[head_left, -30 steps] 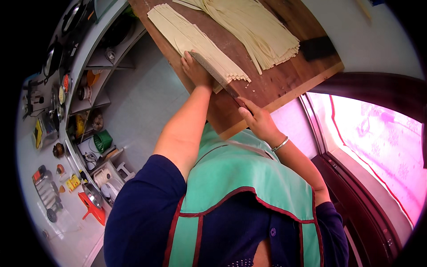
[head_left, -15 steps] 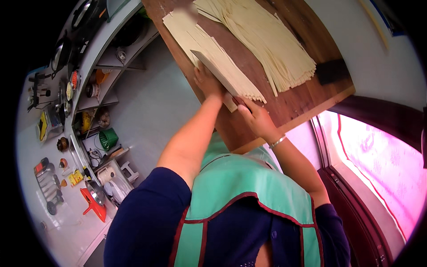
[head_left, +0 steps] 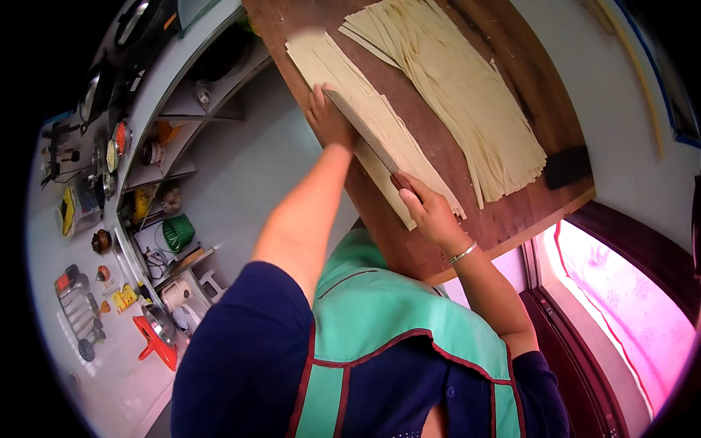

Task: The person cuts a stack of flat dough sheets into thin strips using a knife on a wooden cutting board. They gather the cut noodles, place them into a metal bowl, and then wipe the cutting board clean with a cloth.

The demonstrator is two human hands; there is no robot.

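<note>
My right hand (head_left: 432,212) is closed round the handle of a long kitchen knife (head_left: 365,136). The blade lies lengthwise over a folded sheet of pale dough (head_left: 387,120), which has long cut lines in it. A strip of dough (head_left: 394,196) shows on the left side of the blade. My left hand (head_left: 330,120) rests on the dough beside the blade, its fingers stretched out near the knife's far end. Farther right on the wooden board (head_left: 438,142) lies a wide bundle of cut noodles (head_left: 467,102).
A dark block-like thing (head_left: 566,168) sits at the board's right edge. Shelves (head_left: 190,102) stand on the left, with a green basket (head_left: 177,232) and kitchenware. An orange-red item (head_left: 155,343) lies on the counter. A pink-curtained window (head_left: 628,285) is at the right.
The board and dough sit lower and farther right in view. My left fingers have slid toward the blade's far end, and more of the dough strip shows left of the knife.
</note>
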